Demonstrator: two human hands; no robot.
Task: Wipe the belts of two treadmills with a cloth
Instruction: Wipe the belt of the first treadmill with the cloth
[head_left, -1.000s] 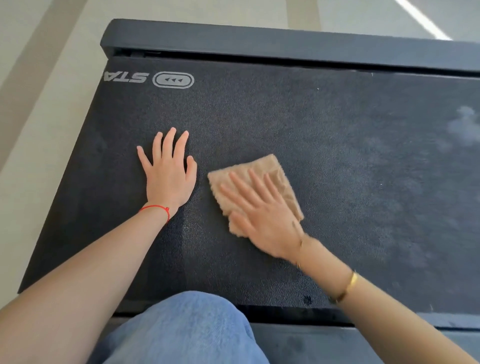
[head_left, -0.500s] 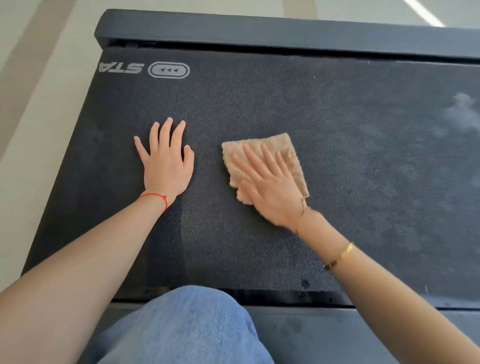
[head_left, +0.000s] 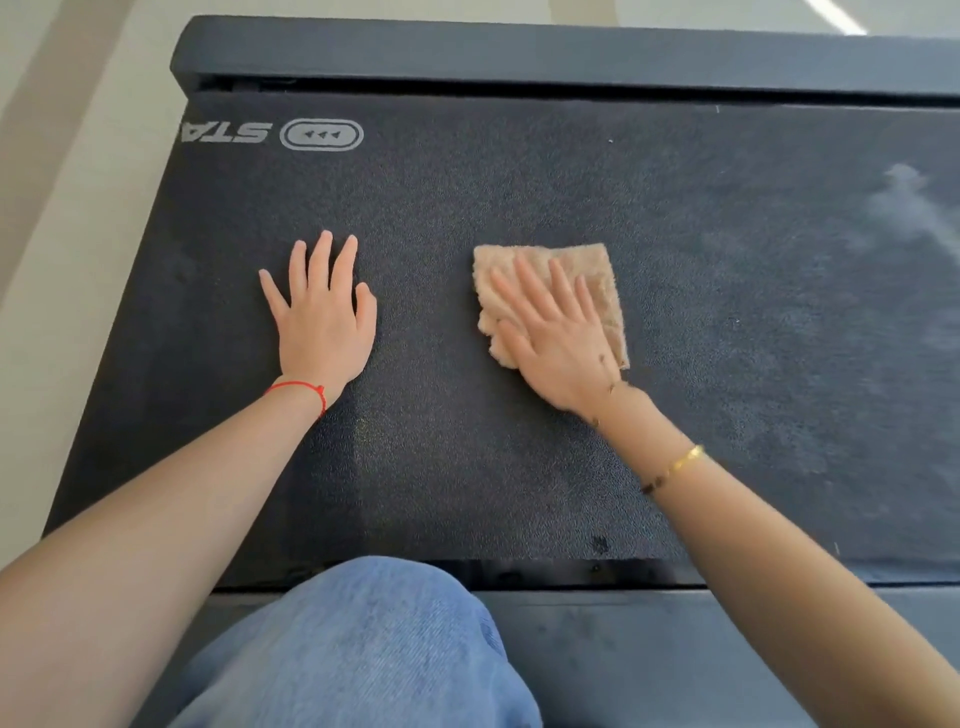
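While both hands lie flat on the dark treadmill belt (head_left: 519, 208), the right hand (head_left: 561, 348) presses a tan cloth (head_left: 597, 270) against it.

Centre right of the frame, the folded cloth sits under the right hand's straight, slightly spread fingers (head_left: 530, 283), its far edge and right side showing past them. At centre left the left hand (head_left: 322, 322) rests palm down on the bare belt, well apart from the cloth, fingers straight with the thumb and little finger splayed. A red string (head_left: 298, 387) circles the left wrist, and a gold bracelet (head_left: 685, 457) the right forearm. White lettering and an arrow badge (head_left: 321, 135) mark the belt's upper left; pale dusty smears (head_left: 904, 208) cloud its upper right. A denim-clad knee (head_left: 363, 639) fills the bottom centre, over the near side rail (head_left: 649, 654).
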